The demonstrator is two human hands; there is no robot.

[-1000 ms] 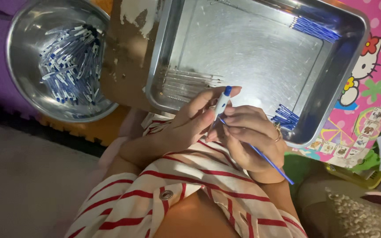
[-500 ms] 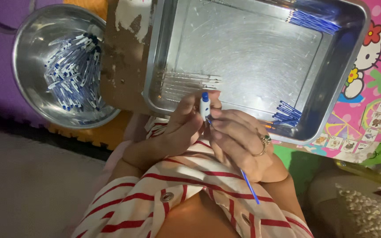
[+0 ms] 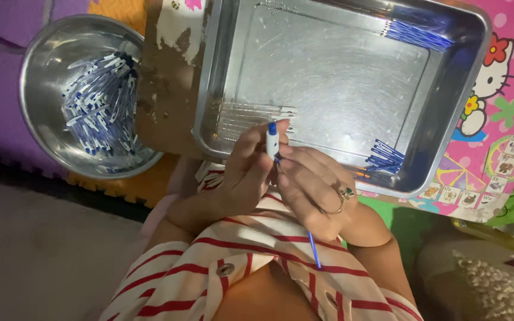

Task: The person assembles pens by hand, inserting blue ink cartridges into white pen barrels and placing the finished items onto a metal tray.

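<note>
Your left hand [image 3: 242, 178] pinched a white pen barrel [image 3: 272, 141] with a blue tip, held upright just above your lap. Your right hand [image 3: 313, 190] was closed on a thin blue ink refill [image 3: 313, 248], its lower end trailing down over your red-striped garment [image 3: 209, 273]; the upper end met the barrel's base. Just beyond your hands sat a rectangular steel tray [image 3: 459, 107] holding clear tubes [image 3: 254, 116] near its front wall and blue refills [image 3: 383, 159] at its right side. To the far left stood a round steel bowl [image 3: 37, 77] filled with assembled pens [image 3: 99, 104].
</note>
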